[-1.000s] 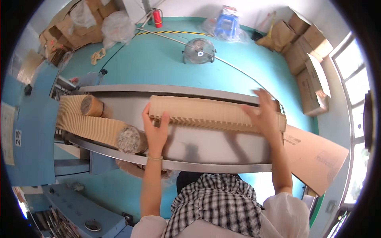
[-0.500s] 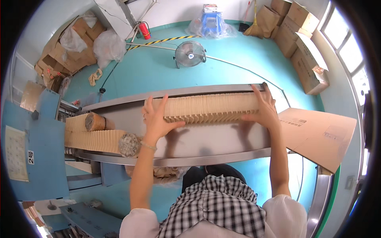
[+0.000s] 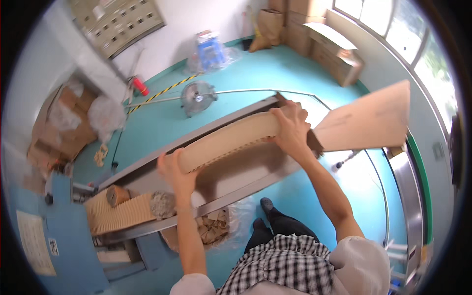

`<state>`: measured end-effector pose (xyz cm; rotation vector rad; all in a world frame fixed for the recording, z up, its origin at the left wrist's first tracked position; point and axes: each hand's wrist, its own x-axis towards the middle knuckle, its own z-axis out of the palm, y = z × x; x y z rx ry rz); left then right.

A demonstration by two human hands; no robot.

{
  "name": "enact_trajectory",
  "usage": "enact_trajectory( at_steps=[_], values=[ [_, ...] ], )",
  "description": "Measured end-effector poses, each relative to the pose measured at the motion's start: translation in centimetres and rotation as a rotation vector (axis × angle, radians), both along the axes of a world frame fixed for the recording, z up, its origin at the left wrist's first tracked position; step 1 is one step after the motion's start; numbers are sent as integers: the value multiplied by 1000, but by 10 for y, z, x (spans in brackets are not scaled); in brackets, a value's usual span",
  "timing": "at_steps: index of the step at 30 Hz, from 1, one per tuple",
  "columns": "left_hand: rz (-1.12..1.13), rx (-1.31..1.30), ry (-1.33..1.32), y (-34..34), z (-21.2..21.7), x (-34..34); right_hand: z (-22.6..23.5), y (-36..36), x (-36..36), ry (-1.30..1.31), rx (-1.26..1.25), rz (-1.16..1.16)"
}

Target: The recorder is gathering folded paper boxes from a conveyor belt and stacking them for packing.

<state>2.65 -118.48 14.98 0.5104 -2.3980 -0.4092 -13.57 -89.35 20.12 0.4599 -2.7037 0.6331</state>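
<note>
A long row of tan, thin, card-like pieces [image 3: 228, 140] is squeezed end to end between my two hands and bows upward in the middle. My left hand [image 3: 179, 172] presses the near-left end with its fingers curled. At the far-right end my right hand [image 3: 292, 129] grips the row, fingers over its far side. It is held over a metal trough [image 3: 216, 207]. Farther left in the trough rests another row of ridged tan pieces [image 3: 120, 214]. A brown cylinder [image 3: 118, 195] sits against that row, and a mottled grey round block [image 3: 162, 205] stands at its end.
A large cardboard sheet [image 3: 366, 118] juts out beyond the trough's right end. The blue machine [image 3: 73, 231] adjoins its left end. Below the trough is a bag of brown scraps [image 3: 214, 227]. A floor fan [image 3: 198, 97] and taped cables lie beyond.
The row between my hands has come up from the trough, tilting and bowing. My right hand has moved up and left in the picture, my left hand down. The whole view has swung round.
</note>
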Motion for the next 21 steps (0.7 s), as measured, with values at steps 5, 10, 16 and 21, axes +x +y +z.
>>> enact_trajectory(
  at_steps=[5,10,16,21],
  values=[
    [-30,-39,147,46,60,33,44,44,48,101,-147,-57],
    [-97,-45,134,129,93,33,44,135,90,138,-155,-183],
    [-311,-75,124,262,79,10,18,287,149,123,-186,-455],
    [-615,44,130,419,31,-23,-5,435,209,73,-136,-760]
  ],
)
